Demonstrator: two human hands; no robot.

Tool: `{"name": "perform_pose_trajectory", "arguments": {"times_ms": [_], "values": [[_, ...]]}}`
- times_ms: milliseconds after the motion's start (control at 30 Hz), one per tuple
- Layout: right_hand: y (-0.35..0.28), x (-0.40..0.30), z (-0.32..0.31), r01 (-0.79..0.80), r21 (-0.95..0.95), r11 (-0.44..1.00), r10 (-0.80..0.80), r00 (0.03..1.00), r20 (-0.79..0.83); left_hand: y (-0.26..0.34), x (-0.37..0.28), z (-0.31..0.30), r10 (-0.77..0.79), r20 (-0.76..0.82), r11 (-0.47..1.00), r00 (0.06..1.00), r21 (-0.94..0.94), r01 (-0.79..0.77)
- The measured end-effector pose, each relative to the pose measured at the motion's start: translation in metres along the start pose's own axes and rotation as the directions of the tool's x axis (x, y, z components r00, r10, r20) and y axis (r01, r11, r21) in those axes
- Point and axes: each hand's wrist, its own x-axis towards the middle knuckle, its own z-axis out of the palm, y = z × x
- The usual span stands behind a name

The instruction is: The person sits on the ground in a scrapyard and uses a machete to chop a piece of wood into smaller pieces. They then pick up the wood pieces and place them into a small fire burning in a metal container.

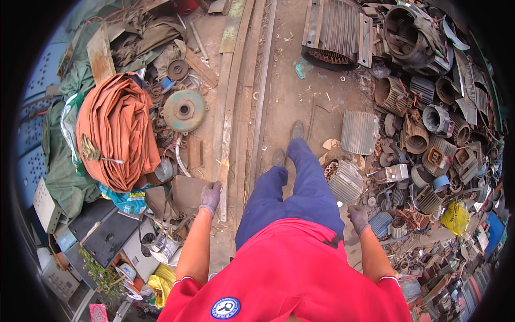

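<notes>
My left hand (211,197), in a thin greyish work glove, hangs at the left with its fingers curled in. Behind it in the view lies a flat brown plate (192,192); I see no clear grip on it. Close by runs a long, worn strip (226,149) along the ground. On the other side my right hand (358,218), gloved the same way, has its fingers curled with nothing visible in them. Nearest to it are a finned electric motor housing (345,181) with copper windings at its end and a bluish finned housing (380,223).
A folded orange tarpaulin (116,137) and a round greenish metal cover (184,111) lie left. A metal rail (265,80) crosses the dirt floor ahead. Scrap motor housings, including a large ribbed one (338,28), are heaped right. A thin rod (312,116) lies before my feet.
</notes>
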Motion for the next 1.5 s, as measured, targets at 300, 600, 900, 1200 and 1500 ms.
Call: {"name": "perform_pose_trajectory", "arguments": {"times_ms": [300, 600, 900, 1200, 1500], "values": [[-0.148, 0.102, 0.045, 0.149, 0.015, 0.989, -0.150, 0.979, 0.137, 0.216, 0.120, -0.015, 0.164, 0.097, 0.969, 0.982, 0.173, -0.179], [-0.252, 0.099, 0.077, 0.100, 0.135, 0.986, -0.096, 0.995, -0.035, 0.286, 0.218, -0.016, 0.151, 0.308, 0.929, 0.939, 0.281, -0.241], [-0.166, 0.180, 0.217, 0.041, 0.052, 0.998, -0.033, 0.988, -0.150, 0.278, 0.421, 0.117, 0.174, 0.613, 0.600, 0.770, 0.554, -0.577], [-0.180, 0.405, 0.342, -0.036, -0.112, 0.993, 0.003, 0.959, -0.284, 0.291, 0.564, 0.319, 0.418, 0.820, 0.082, 0.392, 0.396, -0.915], [-0.166, 0.553, 0.394, -0.069, -0.206, 0.976, -0.053, 0.844, -0.533, 0.297, 0.650, 0.374, 0.558, 0.820, -0.499, 0.129, 0.455, -0.737]]}}
